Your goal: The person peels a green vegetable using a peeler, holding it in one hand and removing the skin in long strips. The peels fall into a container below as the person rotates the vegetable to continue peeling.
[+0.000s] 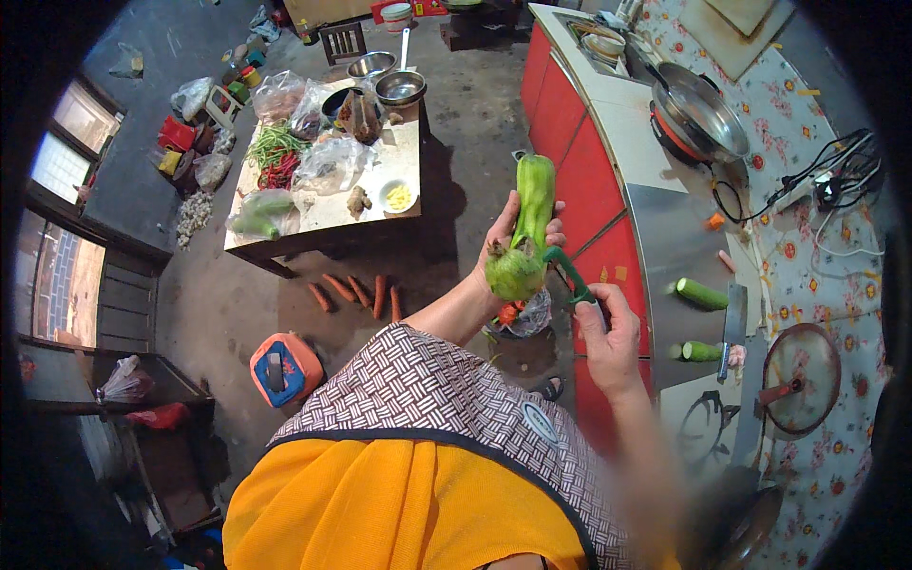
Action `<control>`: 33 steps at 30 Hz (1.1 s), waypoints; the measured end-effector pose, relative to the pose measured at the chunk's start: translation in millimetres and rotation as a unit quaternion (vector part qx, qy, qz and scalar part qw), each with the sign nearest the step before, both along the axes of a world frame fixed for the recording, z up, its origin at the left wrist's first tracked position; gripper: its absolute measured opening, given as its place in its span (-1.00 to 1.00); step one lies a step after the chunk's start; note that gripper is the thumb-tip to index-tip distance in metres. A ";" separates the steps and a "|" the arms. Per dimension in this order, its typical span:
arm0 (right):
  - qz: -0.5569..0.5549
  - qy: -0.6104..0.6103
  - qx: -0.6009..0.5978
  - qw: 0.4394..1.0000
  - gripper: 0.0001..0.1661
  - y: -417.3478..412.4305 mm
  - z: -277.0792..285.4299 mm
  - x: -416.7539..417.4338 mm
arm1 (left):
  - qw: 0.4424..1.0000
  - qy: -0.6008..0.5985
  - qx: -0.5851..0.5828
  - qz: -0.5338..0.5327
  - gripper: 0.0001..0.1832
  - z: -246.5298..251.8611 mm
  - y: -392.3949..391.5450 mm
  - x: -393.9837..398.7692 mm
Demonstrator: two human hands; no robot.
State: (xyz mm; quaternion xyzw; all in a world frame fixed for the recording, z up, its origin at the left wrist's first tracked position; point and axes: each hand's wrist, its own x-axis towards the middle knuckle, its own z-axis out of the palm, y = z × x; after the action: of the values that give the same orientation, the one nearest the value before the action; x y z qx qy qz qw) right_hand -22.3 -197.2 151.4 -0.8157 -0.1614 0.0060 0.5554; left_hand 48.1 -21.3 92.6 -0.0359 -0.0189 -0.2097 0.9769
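My left hand (494, 246) is wrapped around a thick, green stem vegetable (536, 196) that looks like celtuce. It is held upright in front of me, over the floor, with its rough, bulbous end (514, 272) towards me. In my right hand (614, 333) is the handle of a green vegetable peeler (568, 274). The peeler's head is close against the vegetable's right side near the bulbous end; whether the blade touches is hard to tell. Below, a plastic-lined bin (533, 317) with orange and green scraps is partly hidden by my left arm and the vegetable.
Cut cucumber-like pieces (702, 293) and a cleaver (734, 324) lie on the counter (666, 249) at right, below a pan (702, 114). Several carrots (380, 296) lie on the floor. A low table (320, 221) bears vegetables, bags and bowls. An orange-blue container (285, 370) stands at left.
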 end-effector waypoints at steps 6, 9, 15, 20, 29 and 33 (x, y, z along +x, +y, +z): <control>0.012 -0.115 -0.046 0.992 -0.75 9.2 8.7 6.0 | 0.992 0.071 -0.084 -0.063 -0.43 -34.2 -0.3 -4.8; 0.038 -0.161 -0.059 0.984 -0.75 7.8 7.7 17.2 | 0.993 0.111 0.007 -0.044 -0.53 -34.2 -2.4 -17.8; 0.096 -0.227 -0.091 0.965 -0.77 14.7 20.5 27.2 | 0.974 0.201 -0.010 -0.105 -0.67 -34.1 -0.3 -34.2; 0.130 -0.211 -0.105 0.963 -0.76 23.4 17.1 30.2 | 0.975 0.179 0.082 -0.099 -0.73 -51.4 -7.6 -42.8; 0.144 -0.140 -0.092 0.975 -0.76 2.0 -2.7 33.8 | 0.966 0.151 0.137 -0.160 -0.74 -63.6 -26.9 -64.8; 0.135 -0.096 -0.054 0.985 -0.76 -6.8 -13.0 33.2 | 0.957 0.202 0.088 -0.190 -0.70 -60.7 -30.3 -64.5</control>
State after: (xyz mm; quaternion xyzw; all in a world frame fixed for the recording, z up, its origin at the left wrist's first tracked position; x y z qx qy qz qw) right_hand 10.9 -204.0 138.4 -0.8120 -0.3219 0.0112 0.4867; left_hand -16.4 -51.6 31.9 0.0058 0.2041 -0.3806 0.9019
